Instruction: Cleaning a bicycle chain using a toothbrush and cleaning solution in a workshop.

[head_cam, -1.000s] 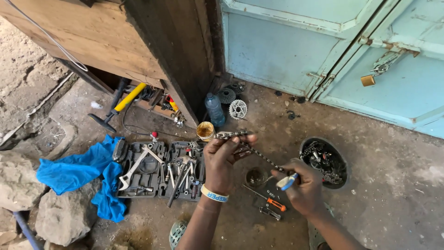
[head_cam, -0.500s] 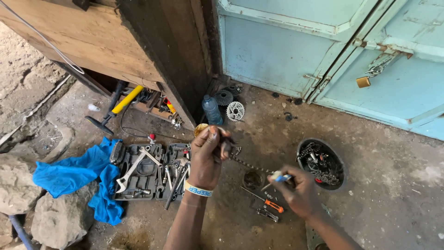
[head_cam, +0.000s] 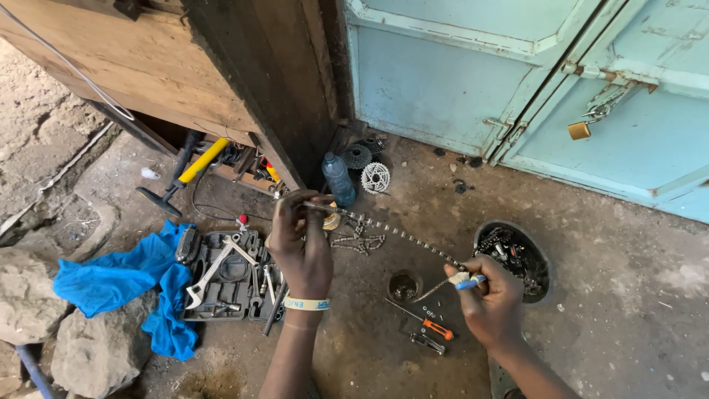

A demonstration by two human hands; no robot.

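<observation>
My left hand point(head_cam: 299, 240) pinches one end of a bicycle chain point(head_cam: 391, 231) and holds it up over the ground. The chain runs taut, slanting down to the right, to my right hand point(head_cam: 487, 299). My right hand grips the chain's other end together with a small brush with a blue and white handle point(head_cam: 464, 280). A light wristband sits on my left wrist. A second length of chain point(head_cam: 360, 241) lies on the ground below the taut one.
An open tool case point(head_cam: 221, 277) with wrenches lies left, beside a blue cloth point(head_cam: 122, 281). A round pan of parts point(head_cam: 513, 255), a small tin point(head_cam: 405, 285), an orange screwdriver point(head_cam: 432, 327), a water bottle point(head_cam: 338, 179) and cogs point(head_cam: 375, 177) surround me. Blue padlocked doors stand behind.
Both hands have shifted with the chain: the left one lowered slightly and the right one moved outward, so the chain is now stretched straight between them.
</observation>
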